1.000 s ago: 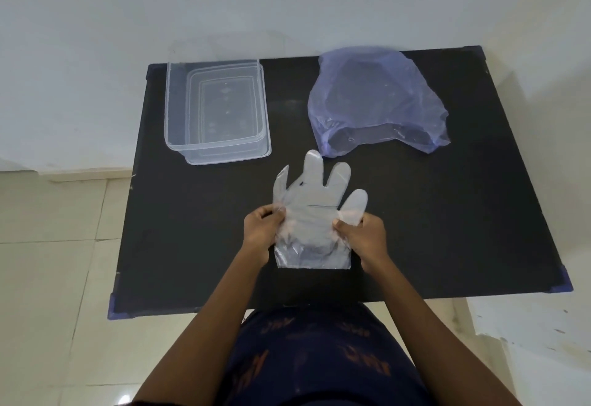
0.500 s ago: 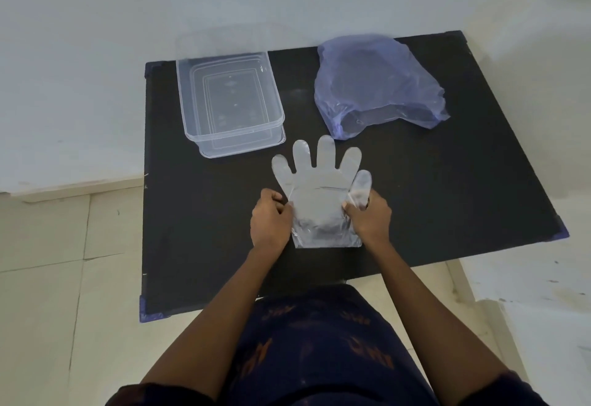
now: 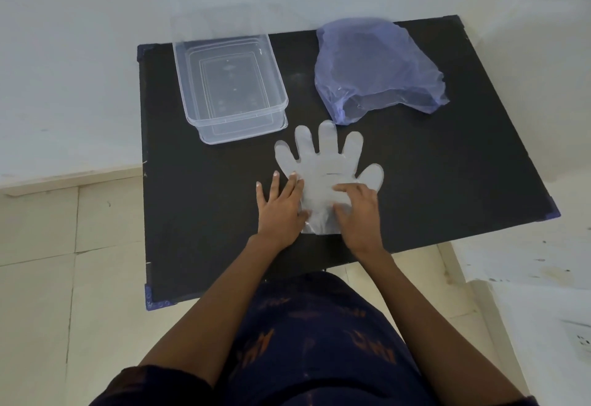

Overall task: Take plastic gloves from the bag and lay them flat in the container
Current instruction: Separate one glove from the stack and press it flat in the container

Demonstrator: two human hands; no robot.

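Flat, both hands, left hand [image 3: 279, 210] and right hand [image 3: 359, 213], press the plastic glove [image 3: 323, 165] onto the table [image 3: 447, 165].

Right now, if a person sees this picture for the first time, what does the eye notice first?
First, the clear plastic glove spread flat at the middle of the black table, with the left hand and the right hand pressing open on its cuff end. Behind it, the empty transparent container stands at the back left, and the crumpled purple bag lies at the back right.
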